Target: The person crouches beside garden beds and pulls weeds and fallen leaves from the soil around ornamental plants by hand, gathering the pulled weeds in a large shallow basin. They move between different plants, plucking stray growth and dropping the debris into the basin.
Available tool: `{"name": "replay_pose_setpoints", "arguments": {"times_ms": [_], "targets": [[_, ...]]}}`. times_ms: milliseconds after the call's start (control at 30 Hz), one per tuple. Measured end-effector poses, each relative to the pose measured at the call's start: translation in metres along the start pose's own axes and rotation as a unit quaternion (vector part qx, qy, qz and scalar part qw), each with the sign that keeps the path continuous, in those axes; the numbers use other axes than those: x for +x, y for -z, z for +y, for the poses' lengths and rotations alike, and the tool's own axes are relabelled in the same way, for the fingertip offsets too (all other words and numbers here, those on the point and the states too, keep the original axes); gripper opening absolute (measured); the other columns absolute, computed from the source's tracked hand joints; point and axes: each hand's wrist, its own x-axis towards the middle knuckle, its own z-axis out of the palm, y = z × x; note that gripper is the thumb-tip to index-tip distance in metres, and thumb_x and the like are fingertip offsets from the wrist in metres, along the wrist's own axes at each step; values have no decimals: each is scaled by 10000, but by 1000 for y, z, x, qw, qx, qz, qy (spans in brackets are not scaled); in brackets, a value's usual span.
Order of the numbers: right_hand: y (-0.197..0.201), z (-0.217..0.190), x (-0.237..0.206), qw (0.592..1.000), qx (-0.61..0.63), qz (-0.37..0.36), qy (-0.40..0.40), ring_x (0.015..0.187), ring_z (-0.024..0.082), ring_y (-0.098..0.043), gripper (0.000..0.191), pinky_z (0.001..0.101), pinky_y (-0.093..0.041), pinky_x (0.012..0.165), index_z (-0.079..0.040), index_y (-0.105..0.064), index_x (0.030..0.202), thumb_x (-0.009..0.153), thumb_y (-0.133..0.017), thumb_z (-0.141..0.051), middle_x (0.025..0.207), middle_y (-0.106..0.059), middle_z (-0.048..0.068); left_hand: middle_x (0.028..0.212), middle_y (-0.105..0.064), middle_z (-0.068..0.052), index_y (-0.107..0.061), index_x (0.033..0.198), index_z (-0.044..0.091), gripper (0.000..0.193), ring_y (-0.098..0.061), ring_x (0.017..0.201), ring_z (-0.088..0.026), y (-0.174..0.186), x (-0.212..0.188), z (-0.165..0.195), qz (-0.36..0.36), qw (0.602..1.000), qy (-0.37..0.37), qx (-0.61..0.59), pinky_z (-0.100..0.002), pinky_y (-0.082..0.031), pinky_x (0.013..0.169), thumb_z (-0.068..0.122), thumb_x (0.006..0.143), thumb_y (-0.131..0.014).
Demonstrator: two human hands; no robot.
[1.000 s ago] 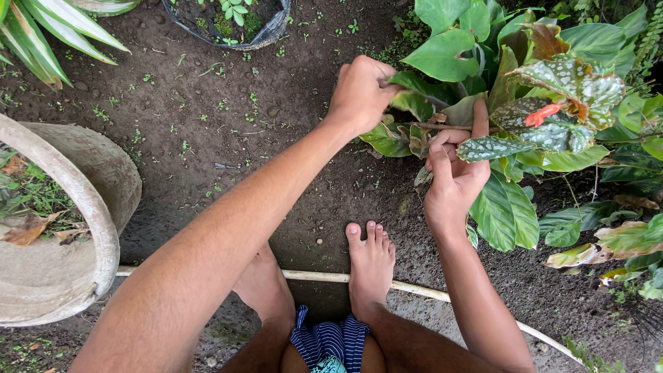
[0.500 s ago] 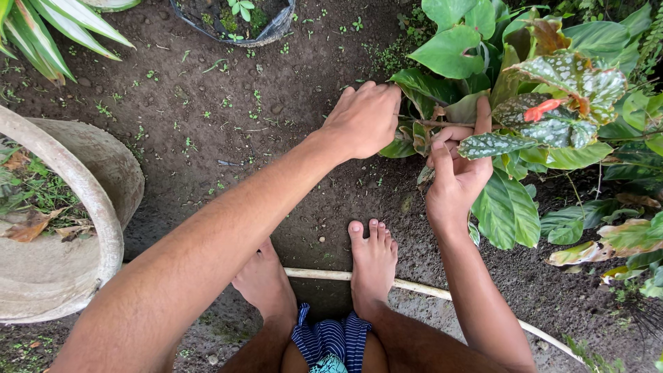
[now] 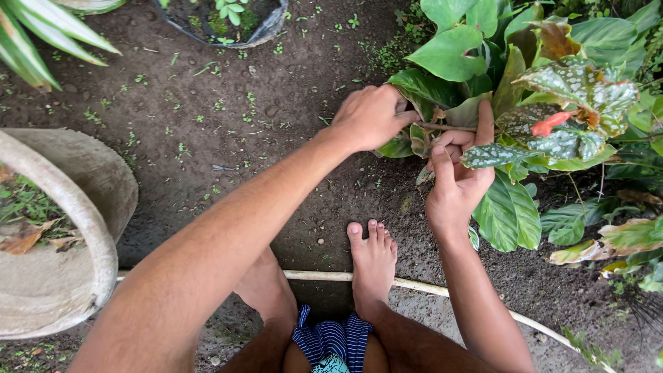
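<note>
While the person crouched barefoot over dark garden soil (image 3: 228, 138), the left hand (image 3: 369, 116) was curled into a loose fist at the base of a leafy plant (image 3: 497, 103), its fingers (image 3: 400, 109) closed around a thin reddish-brown stem (image 3: 449, 127) that ran sideways between the two hands. The right hand (image 3: 456, 181) sat just beside it, slightly nearer the body, with the thumb raised along the leaves and the other fingers wrapped around the same stem, partly hidden under a spotted green leaf (image 3: 494, 156). Both hands touched the foliage, and whether they also pinched a leaf base could not be told. The stem lay at the left edge of the plant, above the soil and ahead of the bare foot (image 3: 373, 259) planted on the ground. A small red-orange bloom (image 3: 550, 124) showed among the speckled leaves to the right of the hands. Behind the foot, a pale thin pipe (image 3: 428, 287) crossed the ground from side to side. Far to the left stood a large round concrete planter (image 3: 103, 228) holding weeds and dry leaves, well apart from the hands. At the top edge sat a black plastic pot (image 3: 266, 31) with small seedlings, and striped long leaves (image 3: 41, 41) reached in from the upper left corner.
</note>
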Motion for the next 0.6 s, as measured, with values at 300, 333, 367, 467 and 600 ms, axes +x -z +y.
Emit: {"name": "replay_pose_setpoints", "arguments": {"times_ms": [300,333,367,467,600], "targets": [[-2,-9,-1,999,-34,14,-18,740,49,-510,764,193,-457,686,23,-231,1710,1055,-623,13,963,-600,33,1250,-721,-100,-746,1210,138,299,-709,1128,-241,-8,44,-1,-154,982,31,102,-401,-523,1044,173,940,-621],[-2,-9,-1,999,-38,13,-19,739,49,-513,763,194,-461,684,25,-232,1706,1053,-626,10,963,-599,32,1282,-699,-124,-724,1236,90,305,-699,1161,-254,-10,49,1,-164,974,18,158,-413,-511,1077,135,959,-604],[-2,-9,-2,999,-43,13,-19,738,49,-515,762,195,-465,681,28,-233,1702,1052,-629,6,964,-598,31,1301,-677,-124,-712,1244,100,345,-649,1203,-280,-13,52,3,-142,976,-16,166,-505,-435,1076,120,911,-623],[-2,-9,-3,999,-45,13,-12,730,52,-514,762,196,-464,678,31,-238,1699,1049,-635,-2,954,-600,32,1354,-623,-129,-666,1280,127,475,-544,1297,-337,-19,54,10,-104,973,-92,183,-691,-271,1083,94,806,-661],[-2,-9,-4,999,-43,16,-9,730,53,-521,754,195,-467,680,33,-251,1696,1049,-636,-9,940,-600,30,1352,-639,-130,-650,1294,111,434,-591,1279,-304,-17,51,18,-172,970,-30,166,-565,-366,1105,75,866,-596]]}}
